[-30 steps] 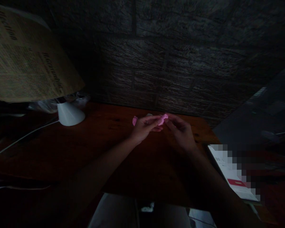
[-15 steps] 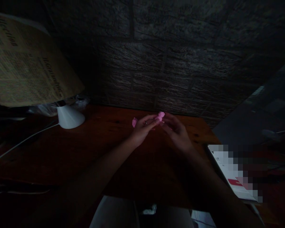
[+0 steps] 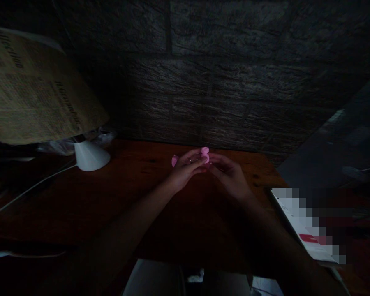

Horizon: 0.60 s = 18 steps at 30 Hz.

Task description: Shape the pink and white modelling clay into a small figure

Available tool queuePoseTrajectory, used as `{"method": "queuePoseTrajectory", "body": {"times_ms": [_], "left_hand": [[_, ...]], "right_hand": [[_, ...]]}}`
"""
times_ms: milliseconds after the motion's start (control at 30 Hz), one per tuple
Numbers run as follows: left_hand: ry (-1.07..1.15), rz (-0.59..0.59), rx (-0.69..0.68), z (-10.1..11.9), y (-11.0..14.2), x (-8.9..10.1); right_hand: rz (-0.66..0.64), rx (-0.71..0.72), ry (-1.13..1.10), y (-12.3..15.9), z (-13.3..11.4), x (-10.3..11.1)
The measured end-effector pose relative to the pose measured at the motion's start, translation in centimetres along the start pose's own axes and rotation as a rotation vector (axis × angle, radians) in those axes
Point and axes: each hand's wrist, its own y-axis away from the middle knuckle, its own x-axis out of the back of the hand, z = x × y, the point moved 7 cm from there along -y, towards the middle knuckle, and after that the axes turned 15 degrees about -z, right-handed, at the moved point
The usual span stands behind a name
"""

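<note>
A small pink lump (image 3: 205, 151), which looks like modelling clay, stands up between my hands with a rounded knob on top. My left hand (image 3: 186, 168) pinches it between thumb and fingers, and a ring shows on one finger. From the other side my right hand (image 3: 230, 172) has its thumb and fingertips closed in at the lump's lower right edge; the exact contact is dim. Another pink piece (image 3: 174, 160) shows just past the left hand's knuckles, partly hidden by that hand.
On the left of the wooden table (image 3: 142, 164) stands a lamp with a white base (image 3: 91, 156) and a newsprint shade (image 3: 43, 90); its cord runs left. A brick wall (image 3: 188, 82) rises behind. A white printed box or sheet (image 3: 296, 218) lies at the right.
The pink lump has turned from lying slanted toward the right hand to standing upright in the left hand. My right fingers have shifted slightly left and lower around it.
</note>
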Motion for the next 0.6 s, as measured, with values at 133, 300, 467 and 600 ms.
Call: {"method": "queuePoseTrajectory", "body": {"times_ms": [133, 300, 467, 600], "left_hand": [[0.016, -0.032, 0.002, -0.10, -0.04, -0.09], [0.020, -0.045, -0.009, 0.02, 0.03, -0.07], [0.031, -0.052, -0.021, 0.11, -0.03, -0.09], [0.031, -0.045, -0.009, 0.04, -0.05, -0.05]], "right_hand": [[0.006, -0.002, -0.012, 0.07, -0.03, 0.03], [-0.001, -0.021, -0.010, 0.12, 0.05, 0.05], [0.025, -0.027, 0.033, 0.14, 0.17, 0.32], [0.084, -0.027, 0.053, 0.32, 0.34, 0.75]]}}
